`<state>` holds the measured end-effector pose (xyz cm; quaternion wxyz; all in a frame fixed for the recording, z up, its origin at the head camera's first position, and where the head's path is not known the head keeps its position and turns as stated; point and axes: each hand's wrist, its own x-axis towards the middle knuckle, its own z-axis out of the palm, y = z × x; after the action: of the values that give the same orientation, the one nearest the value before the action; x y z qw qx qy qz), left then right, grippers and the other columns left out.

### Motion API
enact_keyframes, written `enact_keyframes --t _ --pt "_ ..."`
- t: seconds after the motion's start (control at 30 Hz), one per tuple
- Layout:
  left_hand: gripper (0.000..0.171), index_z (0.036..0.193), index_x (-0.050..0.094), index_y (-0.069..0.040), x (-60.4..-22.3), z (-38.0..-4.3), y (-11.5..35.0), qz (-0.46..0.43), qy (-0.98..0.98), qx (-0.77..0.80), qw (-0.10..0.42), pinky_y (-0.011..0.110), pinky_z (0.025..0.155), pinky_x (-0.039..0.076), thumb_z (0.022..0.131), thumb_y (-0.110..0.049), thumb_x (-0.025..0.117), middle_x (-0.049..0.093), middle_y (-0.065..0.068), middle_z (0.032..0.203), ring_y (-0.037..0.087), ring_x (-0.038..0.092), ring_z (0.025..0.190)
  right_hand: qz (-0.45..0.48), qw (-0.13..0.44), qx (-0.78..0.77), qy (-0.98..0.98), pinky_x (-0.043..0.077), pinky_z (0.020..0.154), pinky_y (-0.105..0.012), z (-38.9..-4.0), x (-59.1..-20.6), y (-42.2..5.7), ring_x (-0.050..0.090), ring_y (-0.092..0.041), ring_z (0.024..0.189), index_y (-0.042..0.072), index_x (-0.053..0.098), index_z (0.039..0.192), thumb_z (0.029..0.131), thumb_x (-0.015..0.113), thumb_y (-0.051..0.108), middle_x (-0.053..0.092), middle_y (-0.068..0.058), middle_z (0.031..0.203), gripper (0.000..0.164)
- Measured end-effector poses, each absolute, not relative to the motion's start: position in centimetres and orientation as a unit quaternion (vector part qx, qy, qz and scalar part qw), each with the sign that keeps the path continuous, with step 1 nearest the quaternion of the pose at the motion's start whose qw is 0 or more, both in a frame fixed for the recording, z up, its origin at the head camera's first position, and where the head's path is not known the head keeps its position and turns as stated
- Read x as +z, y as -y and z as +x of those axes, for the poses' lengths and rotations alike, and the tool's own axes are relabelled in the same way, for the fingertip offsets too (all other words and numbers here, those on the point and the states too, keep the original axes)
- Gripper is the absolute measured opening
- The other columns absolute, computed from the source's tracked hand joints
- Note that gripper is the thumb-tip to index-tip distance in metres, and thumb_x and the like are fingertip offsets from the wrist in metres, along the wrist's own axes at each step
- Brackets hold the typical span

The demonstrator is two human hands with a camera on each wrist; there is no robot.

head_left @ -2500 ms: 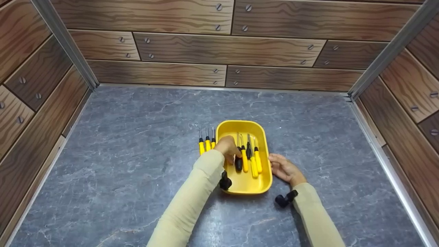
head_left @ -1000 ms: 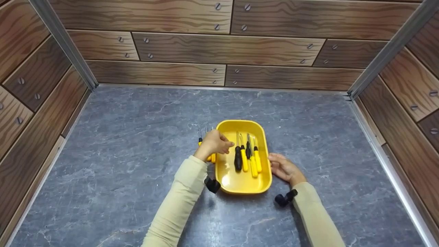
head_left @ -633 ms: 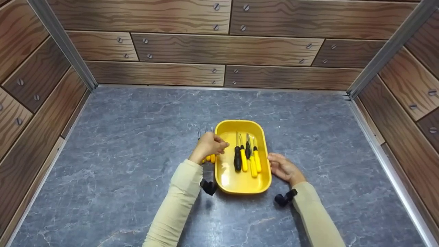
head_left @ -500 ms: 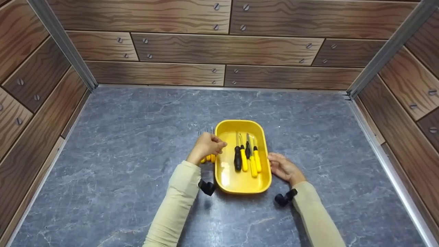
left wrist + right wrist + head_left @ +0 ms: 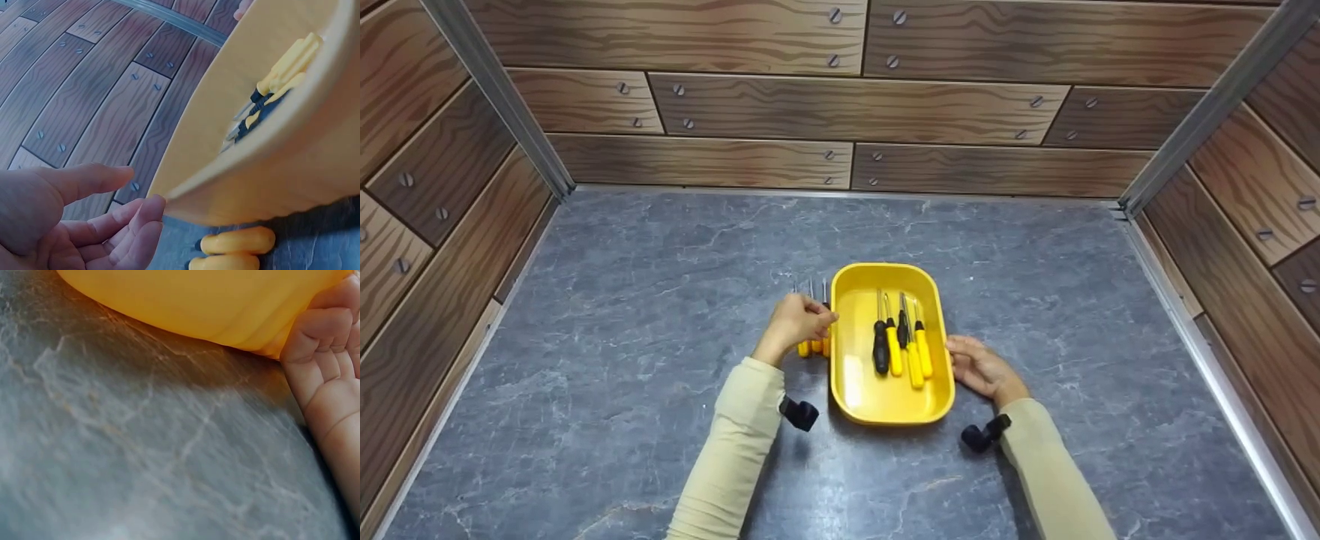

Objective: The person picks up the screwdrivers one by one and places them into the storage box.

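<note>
Lift the loose, empty left hand (image 5: 795,321) clear of the tray (image 5: 877,403) while the unclenched right hand (image 5: 981,367) steadies its right edge.

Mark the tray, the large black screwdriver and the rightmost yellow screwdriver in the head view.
Tray (image 5: 889,403): head view, on its bare floor.
Large black screwdriver (image 5: 880,347): head view, on its handle.
Rightmost yellow screwdriver (image 5: 924,352): head view, on its handle.

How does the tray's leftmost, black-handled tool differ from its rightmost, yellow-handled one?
The black tool has an all-black handle; the yellow tool has a yellow one with a black collar. The black tool's handle looks thicker than the yellow tool's. Both lie in the tray, shafts toward its far end.
</note>
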<state>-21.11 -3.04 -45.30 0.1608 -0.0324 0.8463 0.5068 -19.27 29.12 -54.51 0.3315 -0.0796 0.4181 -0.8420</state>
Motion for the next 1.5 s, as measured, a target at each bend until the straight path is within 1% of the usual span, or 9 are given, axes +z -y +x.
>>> enact_keyframes --t 0.2,0.3,0.47,0.57,0.7,0.77,0.93,1.2,1.5 --pt "0.019 0.09 0.072 0.002 -45.8 -21.0 3.5 -0.039 -0.849 0.505 0.151 0.033 0.07 0.063 0.087 -0.017 0.07 0.075 0.017 0.082 0.024 0.073 0.071 -0.071 0.33 -0.846 -0.413 0.059 0.079 -0.022 -19.2 -54.5 -29.2 0.067 -0.01 0.082 0.008 0.068 0.092 0.103 0.022 0.0 0.072 0.0 0.087 0.048" --pt "0.016 0.087 0.071 0.002 -46.1 -20.9 3.7 -0.044 -0.842 0.517 0.149 0.033 0.067 0.063 0.086 -0.014 0.071 0.072 0.012 0.072 0.019 0.069 0.061 -0.065 0.329 -0.847 -0.412 0.058 0.079 -0.022 -19.1 -54.4 -29.1 0.066 -0.01 0.081 0.008 0.068 0.091 0.103 0.022 0.0 0.072 0.0 0.086 0.048" --pt "0.014 0.083 0.069 0.002 -46.7 -20.7 4.0 -0.049 -0.84 0.518 0.152 0.032 0.065 0.063 0.086 -0.012 0.071 0.065 0.004 0.063 0.011 0.063 0.055 -0.063 0.328 -0.846 -0.416 0.058 0.08 -0.022 -19.1 -54.3 -29.1 0.066 -0.01 0.081 0.008 0.069 0.092 0.103 0.023 0.0 0.072 0.0 0.086 0.048" --pt "0.014 0.082 0.069 0.001 -47.1 -20.8 4.2 -0.049 -0.845 0.51 0.155 0.032 0.064 0.063 0.086 -0.012 0.07 0.067 0.007 0.063 0.011 0.061 0.054 -0.066 0.328 -0.845 -0.417 0.059 0.08 -0.022 -19.1 -54.4 -29.1 0.067 -0.01 0.081 0.009 0.069 0.092 0.103 0.023 0.0 0.072 0.0 0.087 0.048" --pt "0.015 0.085 0.07 0.002 -47.4 -20.8 4.5 -0.053 -0.844 0.507 0.165 0.032 0.064 0.063 0.087 -0.013 0.07 0.073 0.015 0.073 0.01 0.063 0.054 -0.068 0.325 -0.844 -0.422 0.058 0.079 -0.022 -19.2 -54.4 -29.1 0.067 -0.009 0.081 0.009 0.068 0.091 0.103 0.025 0.001 0.072 0.001 0.086 0.046" --pt "0.015 0.087 0.07 0.002 -47.6 -20.8 4.6 -0.059 -0.841 0.51 0.171 0.033 0.065 0.063 0.087 -0.013 0.07 0.073 0.015 0.074 0.011 0.064 0.056 -0.067 0.321 -0.842 -0.429 0.058 0.079 -0.022 -19.2 -54.5 -29.1 0.067 -0.009 0.081 0.01 0.068 0.091 0.103 0.027 0.002 0.072 0.001 0.086 0.044" --pt "0.014 0.086 0.069 0.002 -48.0 -20.8 4.9 -0.071 -0.838 0.513 0.172 0.031 0.067 0.063 0.086 -0.012 0.07 0.07 0.008 0.068 0.01 0.064 0.056 -0.061 0.311 -0.835 -0.451 0.058 0.079 -0.021 -19.2 -54.6 -29.1 0.066 -0.008 0.081 0.011 0.068 0.091 0.103 0.033 0.004 0.071 0.002 0.086 0.038" --pt "0.012 0.083 0.067 0.003 -48.7 -20.8 5.5 -0.081 -0.828 0.529 0.168 0.031 0.066 0.063 0.085 -0.008 0.069 0.073 0.017 0.075 0.011 0.064 0.056 -0.05 0.31 -0.834 -0.453 0.058 0.078 -0.021 -19.1 -54.6 -29.1 0.066 -0.008 0.08 0.012 0.069 0.089 0.103 0.029 0.003 0.072 0.003 0.085 0.043" --pt "0.014 0.08 0.07 -0.001 -49.3 -20.6 6.1 -0.08 -0.863 0.474 0.154 0.023 0.059 0.059 0.084 -0.015 0.071 0.075 0.017 0.077 0.008 0.061 0.054 -0.067 0.314 -0.838 -0.441 0.058 0.079 -0.022 -19.1 -54.6 -29.1 0.067 -0.009 0.081 0.011 0.069 0.091 0.103 0.031 0.004 0.072 0.002 0.086 0.041"
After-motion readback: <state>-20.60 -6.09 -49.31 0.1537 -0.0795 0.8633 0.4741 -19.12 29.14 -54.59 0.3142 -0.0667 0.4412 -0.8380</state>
